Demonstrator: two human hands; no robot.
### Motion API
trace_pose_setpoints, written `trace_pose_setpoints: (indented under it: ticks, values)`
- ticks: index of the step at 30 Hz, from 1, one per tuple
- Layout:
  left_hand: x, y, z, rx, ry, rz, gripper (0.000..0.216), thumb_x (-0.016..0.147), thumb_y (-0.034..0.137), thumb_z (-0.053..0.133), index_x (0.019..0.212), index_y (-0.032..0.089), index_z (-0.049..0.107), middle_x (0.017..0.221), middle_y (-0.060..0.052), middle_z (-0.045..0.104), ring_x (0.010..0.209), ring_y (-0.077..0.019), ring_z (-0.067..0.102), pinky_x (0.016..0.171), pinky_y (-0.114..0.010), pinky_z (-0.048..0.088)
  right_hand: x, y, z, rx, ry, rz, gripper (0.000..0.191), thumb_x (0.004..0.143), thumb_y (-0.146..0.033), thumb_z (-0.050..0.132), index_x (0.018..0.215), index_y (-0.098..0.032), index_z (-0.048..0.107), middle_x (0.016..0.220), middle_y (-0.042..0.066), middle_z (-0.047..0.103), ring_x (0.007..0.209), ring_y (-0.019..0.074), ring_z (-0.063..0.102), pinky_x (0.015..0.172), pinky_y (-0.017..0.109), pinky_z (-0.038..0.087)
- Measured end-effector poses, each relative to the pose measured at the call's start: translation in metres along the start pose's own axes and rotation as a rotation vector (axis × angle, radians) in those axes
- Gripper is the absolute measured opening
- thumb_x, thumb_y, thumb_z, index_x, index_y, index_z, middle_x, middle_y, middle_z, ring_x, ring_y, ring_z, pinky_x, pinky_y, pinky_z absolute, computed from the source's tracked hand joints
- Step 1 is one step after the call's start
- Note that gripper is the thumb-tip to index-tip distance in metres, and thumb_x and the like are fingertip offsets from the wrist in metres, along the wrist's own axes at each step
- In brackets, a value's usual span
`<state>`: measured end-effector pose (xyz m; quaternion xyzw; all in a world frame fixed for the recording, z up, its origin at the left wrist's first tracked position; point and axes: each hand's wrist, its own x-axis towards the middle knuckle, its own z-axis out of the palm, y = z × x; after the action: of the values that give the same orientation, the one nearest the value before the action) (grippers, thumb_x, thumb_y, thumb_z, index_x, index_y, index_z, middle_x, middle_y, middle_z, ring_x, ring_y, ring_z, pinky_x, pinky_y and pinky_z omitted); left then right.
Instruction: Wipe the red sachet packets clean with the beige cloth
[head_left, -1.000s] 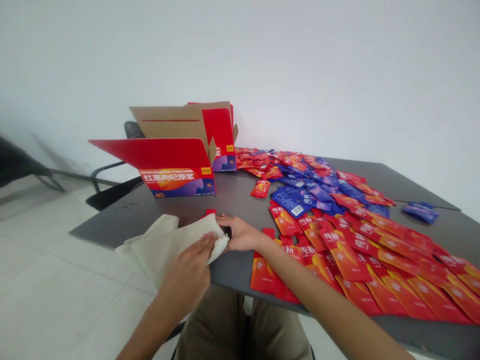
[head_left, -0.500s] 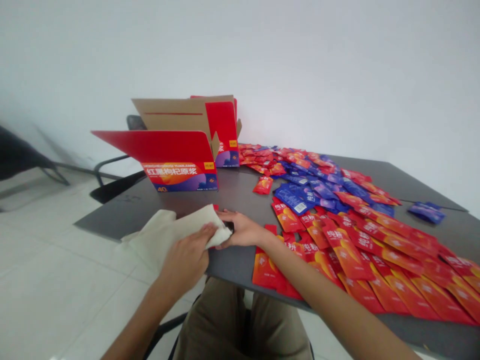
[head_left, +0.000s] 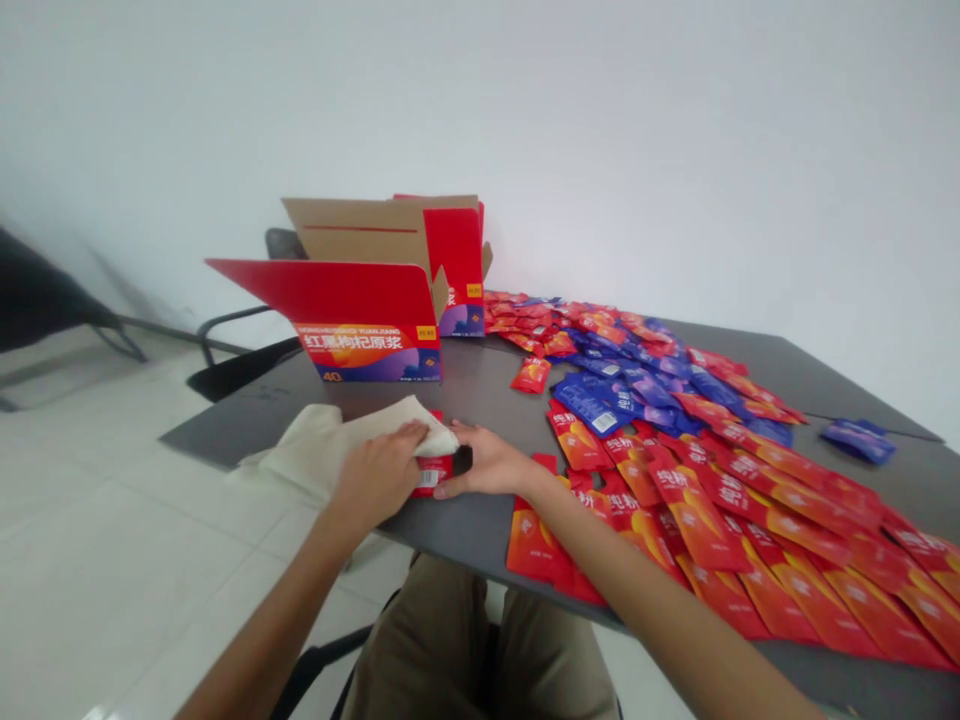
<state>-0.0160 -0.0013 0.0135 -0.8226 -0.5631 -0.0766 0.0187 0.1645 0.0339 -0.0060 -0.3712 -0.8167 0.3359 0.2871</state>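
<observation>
My left hand is closed on a cream cloth and presses it over a red pouch near the table's front edge. Most of that pouch lies under the cloth; a strip with a white barcode label shows. My right hand grips the pouch's right end between thumb and fingers, beside a small dark part. To the right of this hand, several red and orange pouches lie overlapping in rows.
Two open red cartons, a front one and a rear one, stand at the back left of the grey table. Blue pouches and small red ones are heaped behind the rows. A single blue pouch lies far right. Chairs stand left.
My left hand and the cloth have moved a little left and lower, uncovering the pouch's barcode strip. My right hand keeps its hold at the pouch's end. The view has shifted slightly.
</observation>
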Motion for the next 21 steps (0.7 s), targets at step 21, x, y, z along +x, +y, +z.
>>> trace_pose_setpoints:
  ticks: [21]
  values:
    - [-0.029,0.01,0.007,-0.07,0.028,0.097,0.058,0.078,0.005,0.035,0.134,0.013,0.049,0.139,-0.008,0.052,0.127,-0.0199,0.049,0.106,-0.034,0.04,0.001,0.0,0.001,-0.013,-0.002,-0.025,0.065,0.05,-0.035,0.084,0.112,-0.031,0.066,0.124,-0.002,0.064,0.126,0.0288,0.05,0.109,0.045,0.031]
